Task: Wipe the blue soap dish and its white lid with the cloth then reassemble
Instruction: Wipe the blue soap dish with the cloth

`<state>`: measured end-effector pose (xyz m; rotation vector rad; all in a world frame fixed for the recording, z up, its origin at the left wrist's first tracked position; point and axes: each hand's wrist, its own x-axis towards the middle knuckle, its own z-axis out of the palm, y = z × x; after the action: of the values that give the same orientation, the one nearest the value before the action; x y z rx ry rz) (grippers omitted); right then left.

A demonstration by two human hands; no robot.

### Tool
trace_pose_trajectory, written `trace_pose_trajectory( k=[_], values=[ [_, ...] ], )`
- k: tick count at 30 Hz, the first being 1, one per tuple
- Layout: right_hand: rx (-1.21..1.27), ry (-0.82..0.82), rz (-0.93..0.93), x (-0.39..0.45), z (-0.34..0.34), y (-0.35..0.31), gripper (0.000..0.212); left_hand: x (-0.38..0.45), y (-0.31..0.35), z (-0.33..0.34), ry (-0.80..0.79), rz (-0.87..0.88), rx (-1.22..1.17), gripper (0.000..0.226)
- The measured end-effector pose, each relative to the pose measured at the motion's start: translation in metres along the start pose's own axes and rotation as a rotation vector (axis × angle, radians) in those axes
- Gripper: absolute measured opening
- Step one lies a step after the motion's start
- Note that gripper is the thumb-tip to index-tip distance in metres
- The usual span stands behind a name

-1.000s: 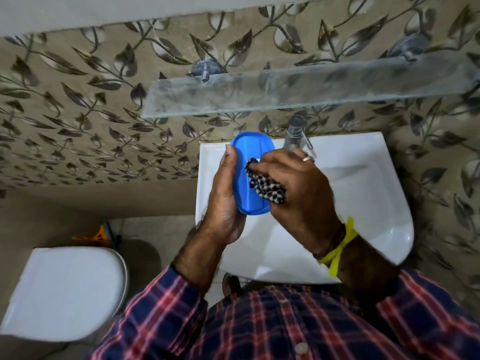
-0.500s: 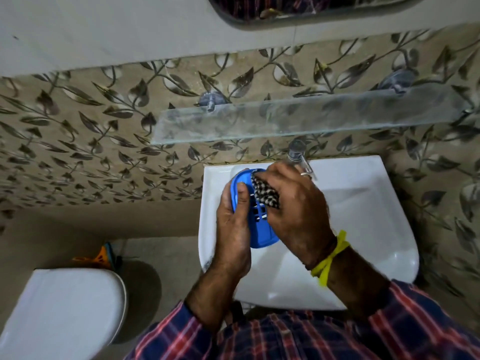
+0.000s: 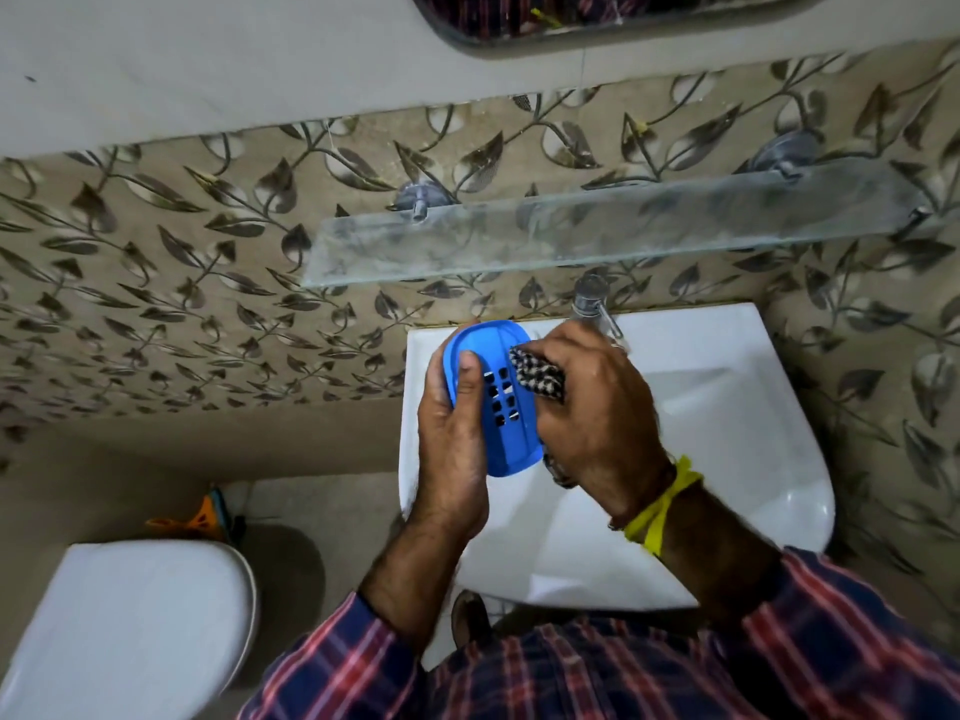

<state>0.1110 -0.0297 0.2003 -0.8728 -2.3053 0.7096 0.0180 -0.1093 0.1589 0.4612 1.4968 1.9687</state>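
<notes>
My left hand (image 3: 453, 449) grips the blue soap dish (image 3: 496, 397) over the left side of the white basin, thumb pressed on its face. The dish is oval, with a block of square drain holes showing toward me. My right hand (image 3: 597, 407) is closed around a black-and-white checked cloth (image 3: 537, 374) and presses it against the dish's right side. A corner of the cloth hangs out below my right palm. I cannot see the white lid.
The white basin (image 3: 727, 433) sits against the leaf-patterned wall with a chrome tap (image 3: 592, 304) at its back. A glass shelf (image 3: 597, 231) juts out above it. A white toilet lid (image 3: 119, 626) is at lower left, and a mirror edge (image 3: 597, 23) at top.
The dish has been turned so its holed side faces me. My right hand has slid the cloth across to the dish's right side, and the view has tilted upward, revealing the mirror.
</notes>
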Motion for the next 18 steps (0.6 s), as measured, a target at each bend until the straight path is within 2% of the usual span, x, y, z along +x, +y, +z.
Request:
trace_pose_trajectory(
  k=[3,7,9,11,15,18],
  values=[
    [0.028,-0.108,-0.109,-0.012,0.002,-0.004,0.031,0.008,0.006,-0.005,0.044,0.013,-0.066,0.020],
    [0.025,-0.060,0.003,-0.025,0.003,0.003,0.030,0.009,0.009,-0.004,0.062,0.016,-0.072,0.023],
    [0.003,-0.099,-0.038,-0.025,0.004,0.001,0.031,0.009,0.011,-0.003,0.061,-0.024,-0.125,0.023],
    [-0.028,-0.161,-0.087,-0.030,0.003,0.000,0.034,0.012,0.014,-0.004,0.035,-0.027,-0.179,0.032],
    [-0.100,-0.134,0.023,-0.036,0.002,0.003,0.036,0.010,0.013,-0.002,-0.048,-0.044,-0.223,0.046],
    [-0.027,-0.250,-0.024,-0.034,0.003,0.004,0.038,0.013,0.010,-0.008,-0.086,-0.097,-0.244,0.057]
  ],
)
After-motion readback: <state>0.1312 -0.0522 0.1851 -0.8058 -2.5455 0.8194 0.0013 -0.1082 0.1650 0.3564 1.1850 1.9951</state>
